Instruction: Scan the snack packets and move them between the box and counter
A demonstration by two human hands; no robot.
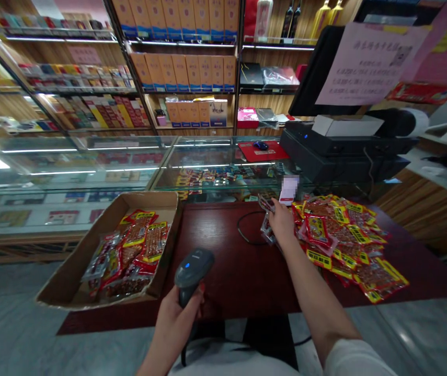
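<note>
My left hand (176, 316) is wrapped around the handle of a dark grey barcode scanner (195, 263), held over the table's front edge with a small blue light on its top. Farther off, my right hand (282, 223) reaches to the left side of a heap of snack packets (341, 230) in red and yellow wrappers. Its fingers close on a clear snack packet (265, 202); the fingertips are partly hidden. To the left, an open cardboard box (60, 261) holds several similar packets (137, 230), some clear and some red and yellow.
The dark red table (215, 224) stands against a glass display counter (129, 180). A black cable (239, 230) loops beside my right hand. At the back right are a monitor (309, 78) and a black cash drawer (321, 159). A mouse (261, 145) lies on a red mat (280, 150).
</note>
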